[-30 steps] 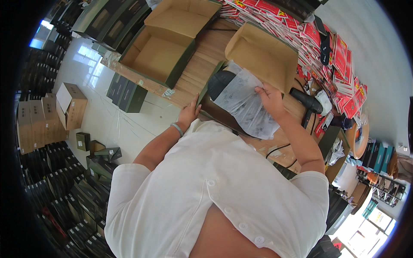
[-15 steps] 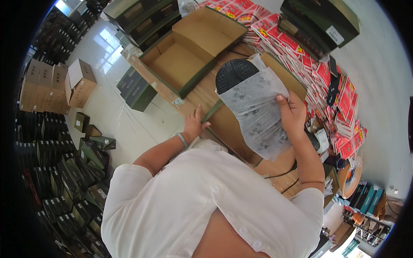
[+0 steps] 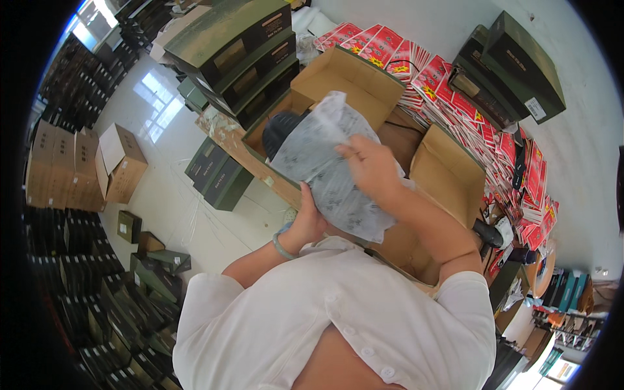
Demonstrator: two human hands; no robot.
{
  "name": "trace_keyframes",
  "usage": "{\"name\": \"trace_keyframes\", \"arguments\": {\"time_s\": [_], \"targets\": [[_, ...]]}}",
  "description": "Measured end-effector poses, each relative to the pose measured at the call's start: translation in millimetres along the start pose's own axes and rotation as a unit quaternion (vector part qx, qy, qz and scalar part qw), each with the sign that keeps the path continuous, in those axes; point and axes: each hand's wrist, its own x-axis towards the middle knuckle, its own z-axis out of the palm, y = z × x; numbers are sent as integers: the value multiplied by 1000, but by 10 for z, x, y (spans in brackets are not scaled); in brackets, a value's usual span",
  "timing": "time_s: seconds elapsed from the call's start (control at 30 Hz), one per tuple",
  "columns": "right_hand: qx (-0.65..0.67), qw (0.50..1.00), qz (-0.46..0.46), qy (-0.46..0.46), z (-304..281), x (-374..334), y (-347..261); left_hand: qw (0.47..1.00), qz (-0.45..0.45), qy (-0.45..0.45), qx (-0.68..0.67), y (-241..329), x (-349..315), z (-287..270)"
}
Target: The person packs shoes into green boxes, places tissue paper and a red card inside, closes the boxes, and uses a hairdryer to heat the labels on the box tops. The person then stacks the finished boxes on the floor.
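Note:
A black shoe (image 3: 279, 132) pokes out at the far left end of a sheet of white tissue paper (image 3: 331, 175) with dark printed motifs, which covers the rest of it. My left hand (image 3: 309, 220) holds the wrapped shoe from its near left side, thumb up along the edge and the other fingers hidden underneath. Above the shoe, my right hand (image 3: 372, 168) pinches the paper near its upper right edge. Behind the shoe stands an open shoe box (image 3: 354, 75), brown inside and green outside. A second open box part (image 3: 448, 172) lies under and right of my right forearm.
Stacked green shoe boxes (image 3: 231, 49) rise at the far left of the wooden table (image 3: 283, 185). Red printed cards (image 3: 448, 91) pile along the wall, with more dark boxes (image 3: 513, 68) on them. Cartons (image 3: 120, 162) and many shoe boxes (image 3: 156, 276) occupy the floor at left.
The wrapped shoe has moved left, toward the far box. My left hand has left the box edge and taken hold of it. My right hand has shifted its grip on the paper.

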Motion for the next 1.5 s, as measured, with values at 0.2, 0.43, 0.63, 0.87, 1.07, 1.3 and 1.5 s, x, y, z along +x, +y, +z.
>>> {"name": "trace_keyframes", "arguments": {"time_s": [0.2, 0.43, 0.63, 0.87, 1.07, 1.3, 1.5], "targets": [[-36, 999, -20, -32, 1163, 591, -79, 994, 20, 55, -87, 627, 312, -750], [-99, 993, -40, -54, 1772, 925, 264, 985, -1, 91, -147, 706, 765, -1382], [-118, 990, -33, -62, 1935, 947, 576, 979, 6, 153, -134, 431, 1196, -1772], [-108, 987, -20, -114, 2221, 628, 898, 934, -105, 169, -296, 58, 1403, -2308], [-85, 987, 46, -127, 2298, 579, 931, 948, -192, 220, -127, 156, 1391, -2341], [-90, 978, 95, -162, 2417, 519, 994, 941, -259, 215, -45, 204, 1375, -2325], [-62, 979, 126, -145, 2667, 343, 1226, 934, -299, 196, 14, 306, 1379, -2354]]}}
